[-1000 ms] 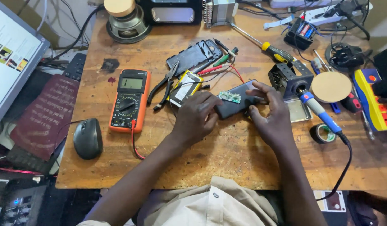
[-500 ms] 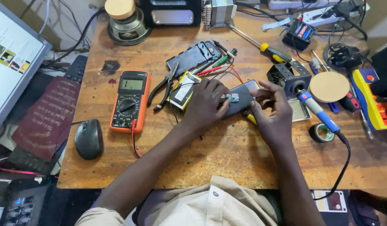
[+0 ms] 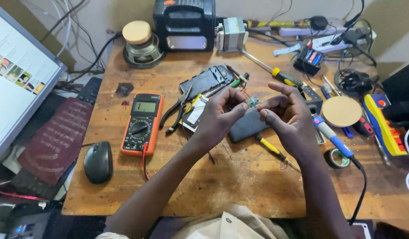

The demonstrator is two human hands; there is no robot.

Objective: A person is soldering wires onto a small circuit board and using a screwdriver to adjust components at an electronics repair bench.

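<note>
A person sits at a cluttered wooden workbench (image 3: 240, 186), seen from above through a camera worn on the head. Both hands are raised a little above the bench top, meeting near the centre of the view. The left hand (image 3: 220, 116) and the right hand (image 3: 286, 116) pinch a small green circuit board (image 3: 252, 102) between their fingertips, each hand closed on one side of it. The board is held in the air, just above a dark rectangular phone body (image 3: 246, 128) that lies flat on the bench beneath the hands.

To the left of the hands lies an orange multimeter (image 3: 141, 124) with a grey screen and a round dial, and beside it a pair of black-handled pliers (image 3: 178, 108). Further left a black computer mouse (image 3: 98, 161) rests near the bench edge, next to a dark red mat (image 3: 58, 141) and a lit monitor (image 3: 14, 84). Behind the hands lies a black phone cover (image 3: 206, 81) (its inner side appears to face up).

To the right, a blue-handled soldering iron (image 3: 333, 138) rests with its black cable trailing off the front edge. Near it sit a roll of dark tape (image 3: 337, 158), a round wooden disc (image 3: 341, 111) and a yellow-handled screwdriver (image 3: 282, 77). A smaller yellow screwdriver (image 3: 273, 148) lies just under the right wrist. At the back of the bench stand a loudspeaker (image 3: 141, 46) and a black box-shaped device (image 3: 184, 24)
</note>
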